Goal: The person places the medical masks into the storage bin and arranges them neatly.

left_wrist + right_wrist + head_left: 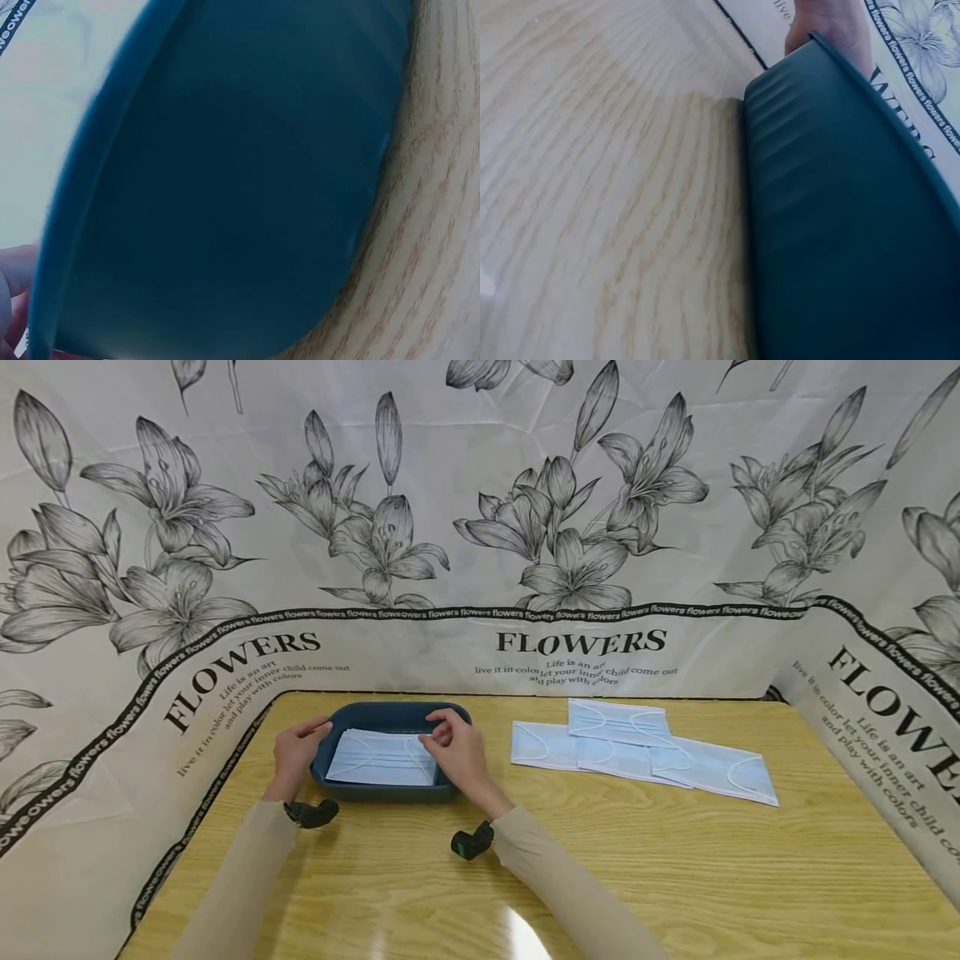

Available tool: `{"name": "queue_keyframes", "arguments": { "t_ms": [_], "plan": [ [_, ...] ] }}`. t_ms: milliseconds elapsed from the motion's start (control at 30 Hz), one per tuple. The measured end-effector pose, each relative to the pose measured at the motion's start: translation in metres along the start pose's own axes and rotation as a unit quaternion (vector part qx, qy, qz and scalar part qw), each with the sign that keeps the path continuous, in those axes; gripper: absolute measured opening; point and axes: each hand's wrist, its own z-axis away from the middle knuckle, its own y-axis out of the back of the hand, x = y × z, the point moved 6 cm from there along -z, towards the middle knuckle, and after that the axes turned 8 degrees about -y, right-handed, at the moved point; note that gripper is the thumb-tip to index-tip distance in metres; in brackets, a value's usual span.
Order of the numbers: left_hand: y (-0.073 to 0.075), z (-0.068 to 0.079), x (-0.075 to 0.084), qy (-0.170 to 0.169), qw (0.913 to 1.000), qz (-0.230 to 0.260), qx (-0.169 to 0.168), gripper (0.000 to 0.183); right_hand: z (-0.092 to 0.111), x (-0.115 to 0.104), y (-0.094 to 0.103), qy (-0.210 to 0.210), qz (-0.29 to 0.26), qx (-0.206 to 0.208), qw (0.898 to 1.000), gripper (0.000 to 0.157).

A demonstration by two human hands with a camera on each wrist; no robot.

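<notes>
A dark teal basket stands at the back left of the table. A stack of pale blue face masks with white ear loops lies inside. My left hand is at the basket's left end, thumb and fingers pinching its rim. Over the right end is my right hand, its thumb and index finger bent and apart beside the top mask's right edge. In the left wrist view, the basket's side wall hides most of the left hand. The right wrist view shows the outer wall, with the left hand behind its far corner.
To the right of the basket, several loose face masks overlap on the wooden table. A white cloth with printed flowers and lettering hangs along the back and sides. Each wrist wears a black device.
</notes>
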Motion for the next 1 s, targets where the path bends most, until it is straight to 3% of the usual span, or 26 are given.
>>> {"name": "queue_keyframes", "arguments": {
  "t_ms": [400, 1000],
  "plan": [
    [0.001, -0.001, 0.003, -0.008, 0.9999, -0.001, -0.015, 0.042, 0.001, -0.006, 0.007, 0.004, -0.072, -0.07, 0.995, 0.024],
    [0.002, 0.001, 0.002, -0.013, 0.9998, -0.013, 0.002, 0.04, 0.013, 0.001, 0.043, -0.005, -0.045, -0.103, 0.994, 0.027]
  ]
}}
